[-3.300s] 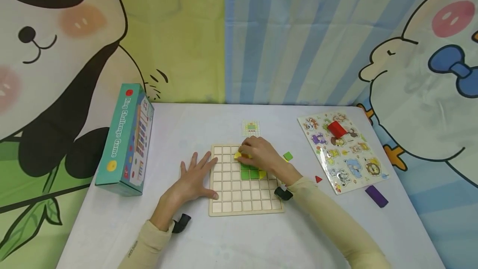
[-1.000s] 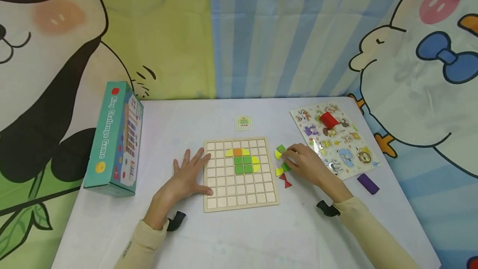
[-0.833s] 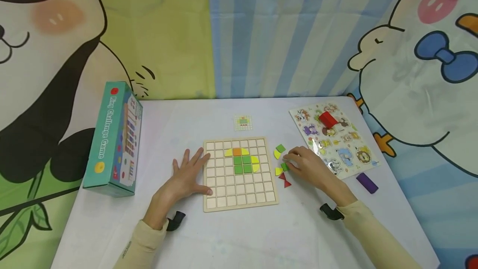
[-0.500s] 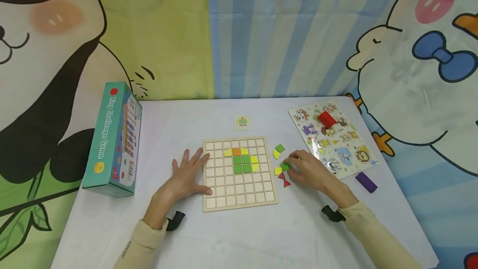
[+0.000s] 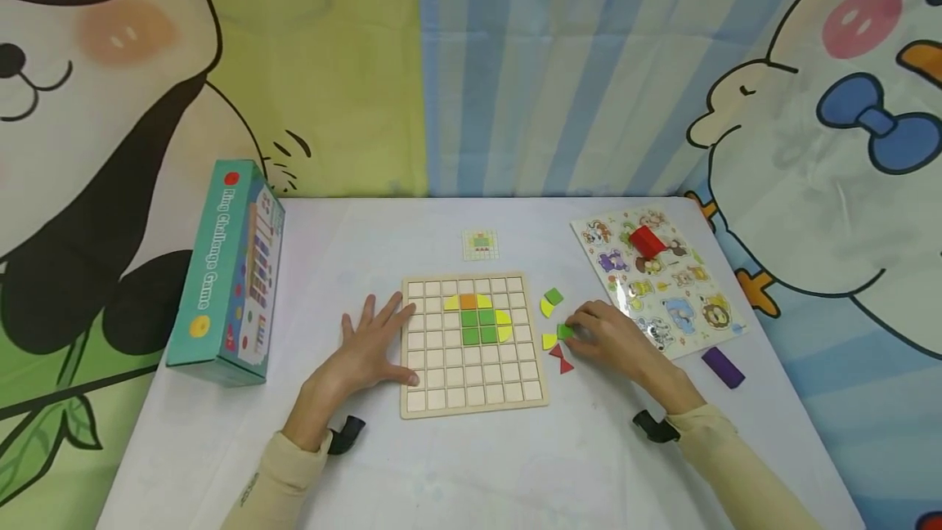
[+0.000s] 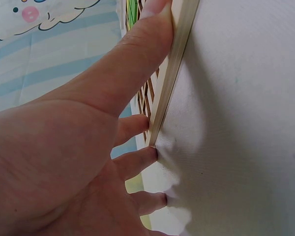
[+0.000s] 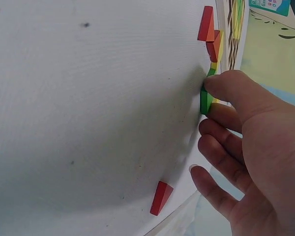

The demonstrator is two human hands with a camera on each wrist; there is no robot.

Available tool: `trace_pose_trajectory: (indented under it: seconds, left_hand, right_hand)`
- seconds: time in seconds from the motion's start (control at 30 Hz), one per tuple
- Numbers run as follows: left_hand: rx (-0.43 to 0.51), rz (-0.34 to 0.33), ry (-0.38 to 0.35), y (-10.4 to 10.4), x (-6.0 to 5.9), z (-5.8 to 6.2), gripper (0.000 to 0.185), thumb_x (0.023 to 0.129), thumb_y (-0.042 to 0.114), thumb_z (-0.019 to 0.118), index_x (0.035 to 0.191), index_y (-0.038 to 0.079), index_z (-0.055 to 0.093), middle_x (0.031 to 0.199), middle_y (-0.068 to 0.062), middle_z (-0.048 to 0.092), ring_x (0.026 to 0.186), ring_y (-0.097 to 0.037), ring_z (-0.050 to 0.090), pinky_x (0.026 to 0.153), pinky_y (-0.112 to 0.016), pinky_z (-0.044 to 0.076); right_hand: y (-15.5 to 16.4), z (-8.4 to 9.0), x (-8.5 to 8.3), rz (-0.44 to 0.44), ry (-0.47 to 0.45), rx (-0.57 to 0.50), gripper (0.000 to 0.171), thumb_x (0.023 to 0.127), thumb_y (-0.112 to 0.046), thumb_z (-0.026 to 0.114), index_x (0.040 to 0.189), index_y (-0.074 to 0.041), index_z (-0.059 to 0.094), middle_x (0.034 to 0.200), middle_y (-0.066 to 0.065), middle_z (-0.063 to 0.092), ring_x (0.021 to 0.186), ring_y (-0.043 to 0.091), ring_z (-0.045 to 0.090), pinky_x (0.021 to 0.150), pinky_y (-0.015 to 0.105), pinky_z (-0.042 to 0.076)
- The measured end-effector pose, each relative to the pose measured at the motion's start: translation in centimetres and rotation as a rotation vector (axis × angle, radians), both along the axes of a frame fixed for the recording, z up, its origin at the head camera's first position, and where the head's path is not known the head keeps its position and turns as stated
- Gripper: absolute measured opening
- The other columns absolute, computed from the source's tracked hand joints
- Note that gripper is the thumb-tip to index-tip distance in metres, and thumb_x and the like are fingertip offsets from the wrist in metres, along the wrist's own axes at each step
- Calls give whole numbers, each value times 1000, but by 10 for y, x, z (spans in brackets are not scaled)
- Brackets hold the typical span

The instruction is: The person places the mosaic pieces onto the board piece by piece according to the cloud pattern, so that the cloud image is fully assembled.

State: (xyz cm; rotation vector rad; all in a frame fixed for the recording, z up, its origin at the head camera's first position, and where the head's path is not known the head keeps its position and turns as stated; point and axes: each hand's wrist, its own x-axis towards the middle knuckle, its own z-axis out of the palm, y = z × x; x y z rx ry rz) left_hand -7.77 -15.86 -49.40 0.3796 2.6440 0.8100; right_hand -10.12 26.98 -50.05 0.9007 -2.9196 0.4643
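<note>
A wooden grid board [image 5: 434, 395] lies mid-table. Set in its cells are an orange square [image 5: 467, 301], green squares [image 5: 478, 326] and yellow rounded pieces [image 5: 504, 317]. My left hand [image 5: 370, 352] spreads its fingers at the board's left edge; its thumb rests on the rim [image 6: 174, 69]. To the right of the board, my right hand [image 5: 616, 343] pinches a green block [image 7: 204, 101] between thumb and index finger, low on the table. Beside it lie a yellow piece [image 5: 549, 341] and red triangles [image 5: 565, 366]. Another red piece [image 7: 161, 198] shows near the right hand in the right wrist view.
Behind the board lies a small pattern card [image 5: 481, 244]. A green and a yellow piece [image 5: 547, 308] sit farther back. On the right are an animal picture board [image 5: 680, 309] with a red block [image 5: 648, 241] on it and a purple block [image 5: 724, 367]. A teal box [image 5: 213, 285] stands left.
My right hand has left the board for the loose pieces at right, then shifted slightly toward me onto the green block. The left hand stays at the board's edge.
</note>
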Motion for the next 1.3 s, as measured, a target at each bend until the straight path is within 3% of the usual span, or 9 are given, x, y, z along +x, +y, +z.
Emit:
trace_pose_trajectory:
  seconds: [0.5, 0.63, 0.97, 1.3]
  left_hand:
    - [-4, -5, 6, 0, 0, -1, 119, 64, 41, 94, 160, 12, 31, 171, -17, 11, 153, -54, -6, 109, -83, -6]
    - [-11, -5, -3, 1, 1, -1, 119, 64, 42, 94, 160, 12, 31, 171, -16, 10, 153, -54, -6, 109, -83, -6]
    - [-21, 3, 0, 1, 0, 0, 119, 64, 41, 94, 160, 12, 31, 171, -16, 11, 154, -53, -6, 109, -83, -5]
    - [-1, -13, -2, -1, 1, 2, 118, 65, 43, 93, 160, 12, 30, 171, -17, 10, 153, -54, -6, 109, -83, -5]
  right_hand:
    - [-21, 9, -16, 92, 83, -69, 29, 78, -24, 88, 100, -9, 77, 101, 2, 70, 94, 17, 65, 83, 36, 58]
    - [-39, 10, -23, 143, 109, -98, 27, 78, -22, 88, 98, -8, 77, 99, 2, 70, 91, 17, 64, 78, 35, 57]
    - [-104, 18, -38, 253, 80, -109, 26, 84, -24, 83, 103, -7, 76, 100, 2, 69, 90, 17, 63, 81, 36, 55]
    - [-151, 10, -48, 357, 137, -68, 24, 88, -29, 79, 101, -10, 76, 96, 0, 69, 84, 15, 62, 76, 31, 54]
